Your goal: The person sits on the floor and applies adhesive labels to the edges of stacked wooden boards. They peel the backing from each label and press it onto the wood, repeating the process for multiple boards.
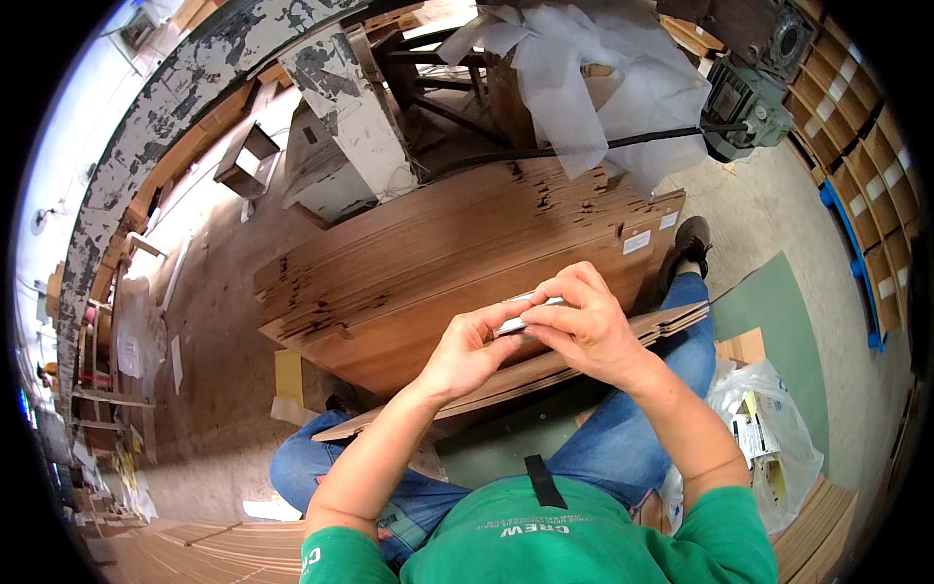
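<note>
The left hand (468, 348) is pinching one end of a small, narrow white-and-silver piece (513, 323), and the right hand (587, 329) is gripping the other end. The piece is hanging above a thin stack of flat brown cardboard sheets (530, 378) that is spanning the person's legs. A larger stack of brown cardboard panels (389, 336) is resting just beyond, on the grey concrete floor (209, 389). A green mat (783, 326) is covering the floor at right, a clear plastic bag (800, 428) is lying nearby, and translucent white plastic sheeting (623, 88) is draping down at the back.
</note>
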{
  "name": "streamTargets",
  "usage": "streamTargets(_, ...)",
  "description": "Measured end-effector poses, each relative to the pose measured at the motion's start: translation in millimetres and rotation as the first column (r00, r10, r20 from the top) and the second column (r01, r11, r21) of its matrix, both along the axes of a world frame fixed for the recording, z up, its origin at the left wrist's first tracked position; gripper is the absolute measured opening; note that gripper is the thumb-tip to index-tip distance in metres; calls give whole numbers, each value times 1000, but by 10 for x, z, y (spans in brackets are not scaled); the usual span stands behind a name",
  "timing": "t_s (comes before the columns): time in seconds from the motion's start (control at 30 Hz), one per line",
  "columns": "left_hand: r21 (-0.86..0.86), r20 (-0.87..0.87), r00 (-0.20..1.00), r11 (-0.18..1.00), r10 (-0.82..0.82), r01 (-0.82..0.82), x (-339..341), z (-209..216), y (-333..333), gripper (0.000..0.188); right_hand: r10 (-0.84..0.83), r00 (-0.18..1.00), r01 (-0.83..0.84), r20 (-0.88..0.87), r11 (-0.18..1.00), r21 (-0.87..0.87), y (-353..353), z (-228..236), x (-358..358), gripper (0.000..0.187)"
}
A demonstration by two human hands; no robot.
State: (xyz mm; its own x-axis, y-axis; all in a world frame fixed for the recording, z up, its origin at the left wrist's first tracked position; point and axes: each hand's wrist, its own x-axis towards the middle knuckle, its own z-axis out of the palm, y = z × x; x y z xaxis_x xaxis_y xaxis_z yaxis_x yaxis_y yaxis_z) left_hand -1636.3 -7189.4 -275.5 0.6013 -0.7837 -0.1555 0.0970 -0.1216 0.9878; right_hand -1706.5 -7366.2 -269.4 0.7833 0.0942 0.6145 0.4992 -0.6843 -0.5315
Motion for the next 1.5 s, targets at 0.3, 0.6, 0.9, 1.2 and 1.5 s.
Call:
streamTargets(0.3, -89, -342, 936, 995, -77, 49, 139, -132, 22, 42, 18, 996, -9, 85, 994, -109, 31, -187, -22, 19)
streamTargets(0.6, -44, -648, 761, 998, -1, -36, 198, -160, -77, 65, 7, 1000, -6, 2, 976, -218, 26, -213, -53, 16)
streamTargets(0.9, 395, -220, 971, 919, 97, -2, 389, -740, -201, 38, -44, 998, 45, 47, 999, -18, -370, -120, -256, 15)
streamTargets(1.2, 834, 460, 663, 543, -591, -96, 242, -1229, -929, 22, -218, 581, 137, -784, 976, -170, -2233, -1019, 133, 11)
streamTargets(1.5, 817, 513, 407, 575, -756, 38, 4, -1283, -1800, 78, -257, 643, 108, -721, 963, -247, -2254, -1172, 303, 10)
